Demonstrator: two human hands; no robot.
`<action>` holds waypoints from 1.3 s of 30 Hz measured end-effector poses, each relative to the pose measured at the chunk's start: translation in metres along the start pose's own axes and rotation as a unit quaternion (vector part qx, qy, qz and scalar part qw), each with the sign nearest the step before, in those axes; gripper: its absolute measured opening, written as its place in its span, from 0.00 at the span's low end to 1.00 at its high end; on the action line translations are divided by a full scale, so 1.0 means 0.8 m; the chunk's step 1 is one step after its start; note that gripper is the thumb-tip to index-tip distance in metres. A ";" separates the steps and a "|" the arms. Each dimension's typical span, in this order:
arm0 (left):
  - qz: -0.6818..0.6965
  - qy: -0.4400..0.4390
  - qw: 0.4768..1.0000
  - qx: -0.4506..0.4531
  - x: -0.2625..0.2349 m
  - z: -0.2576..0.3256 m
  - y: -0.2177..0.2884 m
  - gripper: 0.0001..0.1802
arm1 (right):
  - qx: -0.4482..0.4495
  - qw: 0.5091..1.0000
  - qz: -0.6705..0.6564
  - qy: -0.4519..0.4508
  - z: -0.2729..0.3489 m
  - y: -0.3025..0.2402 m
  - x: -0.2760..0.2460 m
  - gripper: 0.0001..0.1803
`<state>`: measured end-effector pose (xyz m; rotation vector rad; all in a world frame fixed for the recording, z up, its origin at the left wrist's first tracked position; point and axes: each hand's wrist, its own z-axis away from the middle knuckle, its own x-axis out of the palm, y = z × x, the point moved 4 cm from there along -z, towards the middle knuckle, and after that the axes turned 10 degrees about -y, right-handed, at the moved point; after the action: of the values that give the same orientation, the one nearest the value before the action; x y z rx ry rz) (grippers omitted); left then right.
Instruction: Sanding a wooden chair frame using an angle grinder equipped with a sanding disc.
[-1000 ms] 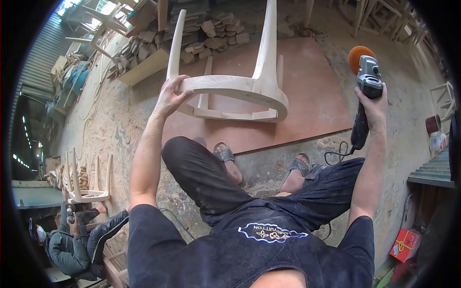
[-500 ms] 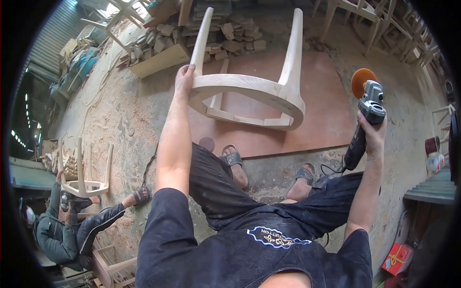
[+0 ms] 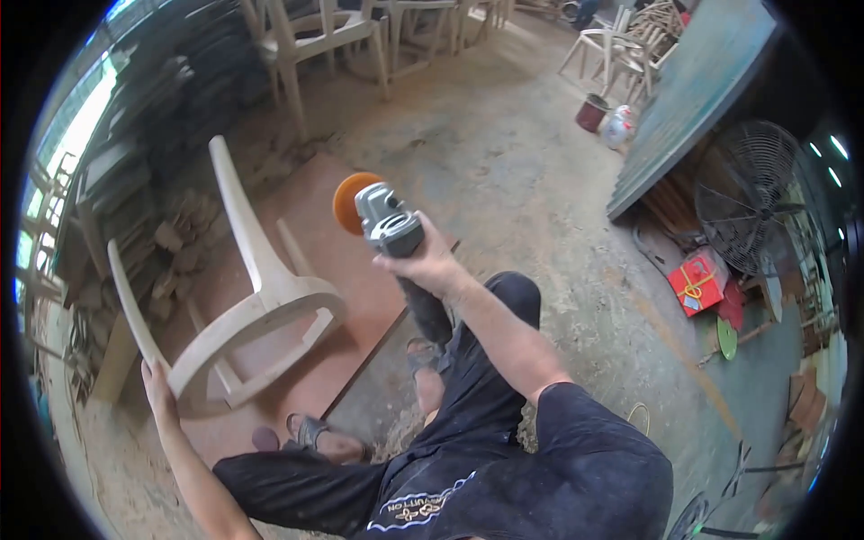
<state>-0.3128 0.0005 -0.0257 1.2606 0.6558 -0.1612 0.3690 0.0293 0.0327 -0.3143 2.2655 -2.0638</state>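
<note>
A pale, unvarnished wooden chair frame (image 3: 266, 286) with a rounded seat ring stands tilted on a reddish-brown board (image 3: 360, 317), its legs pointing in different directions. My left hand (image 3: 159, 392) is closed on the frame where a leg meets the ring. In my right hand (image 3: 432, 261) is a grey and black angle grinder (image 3: 392, 225), gripped around its body behind the head. An orange round disc (image 3: 349, 203) is fitted on the grinder. The disc is held up to the right of the frame, apart from the wood.
Wood offcuts (image 3: 184, 236) are heaped beyond the board at left. Unfinished chairs (image 3: 324, 40) stand at the back. To the right are a large black fan (image 3: 747, 198), a red box (image 3: 696, 285) and a dark red bucket (image 3: 591, 112). A small round pad (image 3: 265, 439) lies by my sandal (image 3: 309, 430).
The view has swung to the right, so the co-worker at left is out of sight and the fan shows. The grinder has come closer to the chair frame; my left hand keeps hold of the frame.
</note>
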 end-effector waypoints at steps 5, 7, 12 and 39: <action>0.082 -0.031 0.986 -0.142 0.053 -0.004 0.015 0.42 | 0.037 0.999 -0.024 0.027 0.025 -0.021 -0.012 0.36; 0.149 -0.005 0.984 -0.094 0.065 -0.004 0.018 0.42 | 0.019 0.998 -0.049 0.027 0.030 -0.019 -0.012 0.36; 0.372 -0.062 0.916 -0.139 0.087 0.012 0.016 0.34 | 0.008 0.997 -0.065 0.037 0.054 0.007 -0.008 0.37; 0.227 0.040 0.971 0.055 0.178 0.073 0.107 0.44 | -0.075 0.981 0.165 -0.069 0.096 -0.110 0.070 0.47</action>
<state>-0.1369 0.0083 -0.0225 1.4990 0.4155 0.2369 0.3376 -0.0640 0.1173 -0.0764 2.2177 -1.6641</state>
